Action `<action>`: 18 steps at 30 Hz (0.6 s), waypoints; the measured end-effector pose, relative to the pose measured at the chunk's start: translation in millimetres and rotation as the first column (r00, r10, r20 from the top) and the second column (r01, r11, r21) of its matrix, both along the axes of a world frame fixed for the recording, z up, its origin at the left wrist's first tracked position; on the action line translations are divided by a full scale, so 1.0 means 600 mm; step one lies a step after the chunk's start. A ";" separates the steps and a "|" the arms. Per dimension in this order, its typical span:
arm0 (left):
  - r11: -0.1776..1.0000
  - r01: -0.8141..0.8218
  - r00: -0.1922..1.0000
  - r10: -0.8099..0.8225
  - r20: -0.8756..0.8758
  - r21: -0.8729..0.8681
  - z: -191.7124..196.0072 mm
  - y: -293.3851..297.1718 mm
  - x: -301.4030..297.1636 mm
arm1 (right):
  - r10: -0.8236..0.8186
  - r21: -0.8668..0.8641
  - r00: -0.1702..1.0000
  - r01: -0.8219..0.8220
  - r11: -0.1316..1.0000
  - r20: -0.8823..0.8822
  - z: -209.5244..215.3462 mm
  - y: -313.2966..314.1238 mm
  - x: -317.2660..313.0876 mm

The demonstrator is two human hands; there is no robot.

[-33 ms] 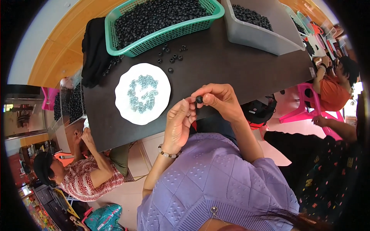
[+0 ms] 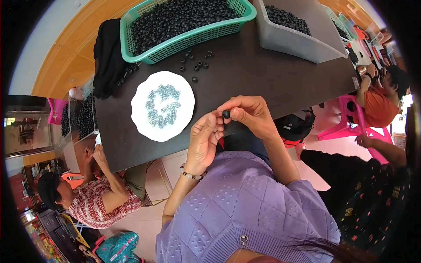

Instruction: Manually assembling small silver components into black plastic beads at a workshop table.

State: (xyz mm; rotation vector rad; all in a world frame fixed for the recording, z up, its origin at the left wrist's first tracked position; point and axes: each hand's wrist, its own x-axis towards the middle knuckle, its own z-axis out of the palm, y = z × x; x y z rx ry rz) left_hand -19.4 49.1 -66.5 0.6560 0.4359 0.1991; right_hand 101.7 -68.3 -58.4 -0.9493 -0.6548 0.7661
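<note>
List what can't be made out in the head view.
Head view, all:
Whether the left hand touches the black bead: hidden where fingertips overlap.
Most fingers of the right hand: behind its thumb and forefinger.
Far ends of the green basket and grey bin: cut by the upper edge.
Pieces on the white plate: too small to count.

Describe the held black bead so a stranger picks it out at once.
Find the dark table, then its near edge, where left hand and right hand meet. The bead, small, round and black, sits between the right hand's thumb and forefinger. Unlike loose beads below the green basket, it's held.
</note>
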 end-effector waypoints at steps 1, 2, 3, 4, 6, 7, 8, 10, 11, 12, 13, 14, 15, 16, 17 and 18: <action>1.000 -0.006 1.000 0.006 -0.002 -0.001 -0.002 0.000 -0.001 | 0.012 -0.019 1.000 -0.012 1.000 0.021 0.002 0.000 -0.002; 1.000 0.010 0.999 -0.009 0.033 -0.007 -0.007 0.001 -0.002 | 0.025 -0.038 0.999 -0.023 0.999 0.043 0.004 0.000 -0.005; 1.000 0.026 0.997 -0.025 0.067 -0.013 -0.012 0.001 -0.003 | 0.031 -0.039 0.999 -0.029 0.999 0.041 0.006 -0.001 -0.008; 1.000 0.019 0.998 -0.018 0.065 -0.014 -0.017 0.001 -0.005 | 0.020 -0.056 0.999 -0.017 0.998 0.051 0.009 -0.001 -0.011; 1.000 0.015 0.994 -0.014 0.105 -0.005 -0.027 0.000 -0.008 | 0.013 -0.076 0.998 -0.008 0.997 0.060 0.008 -0.002 -0.014; 1.000 0.010 0.995 -0.009 0.103 -0.006 -0.026 -0.002 -0.008 | -0.033 -0.105 0.982 0.053 0.993 0.184 0.006 -0.002 -0.015; 1.000 0.002 0.994 -0.002 0.111 0.001 -0.022 -0.004 -0.007 | -0.075 -0.124 0.949 0.118 0.985 0.306 0.005 -0.001 -0.016; 1.000 -0.008 0.993 0.007 0.118 0.008 -0.020 -0.005 -0.010 | -0.069 -0.132 0.963 0.106 0.985 0.260 0.008 -0.002 -0.019; 0.999 -0.004 0.991 -0.001 0.137 0.035 -0.019 -0.006 -0.011 | -0.067 -0.140 0.974 0.099 0.985 0.217 0.009 -0.004 -0.020; 0.998 0.000 0.988 -0.010 0.157 0.062 -0.019 -0.007 -0.013 | -0.065 -0.142 0.974 0.098 0.985 0.216 0.009 -0.006 -0.021; 0.998 -0.001 0.988 -0.008 0.155 0.061 -0.019 -0.007 -0.013 | -0.064 -0.168 0.967 0.108 0.980 0.246 0.008 -0.009 -0.022; 0.993 -0.021 0.989 0.004 0.146 0.118 -0.020 -0.007 -0.014 | -0.062 -0.195 0.959 0.119 0.974 0.276 0.006 -0.011 -0.023; 0.984 -0.040 0.991 0.016 0.136 0.174 -0.022 -0.006 -0.014 | -0.060 -0.197 0.960 0.118 0.973 0.275 0.007 -0.012 -0.023; 0.984 -0.041 0.991 0.017 0.135 0.173 -0.023 -0.005 -0.016 | -0.057 -0.223 0.942 0.136 0.965 0.330 0.009 -0.011 -0.023; 0.985 -0.041 0.991 0.019 0.135 0.167 -0.025 -0.005 -0.016 | -0.052 -0.248 0.922 0.157 0.956 0.384 0.011 -0.011 -0.023; 0.986 -0.042 0.991 0.020 0.134 0.161 -0.026 -0.005 -0.017 | -0.050 -0.249 0.922 0.156 0.956 0.383 0.010 -0.011 -0.025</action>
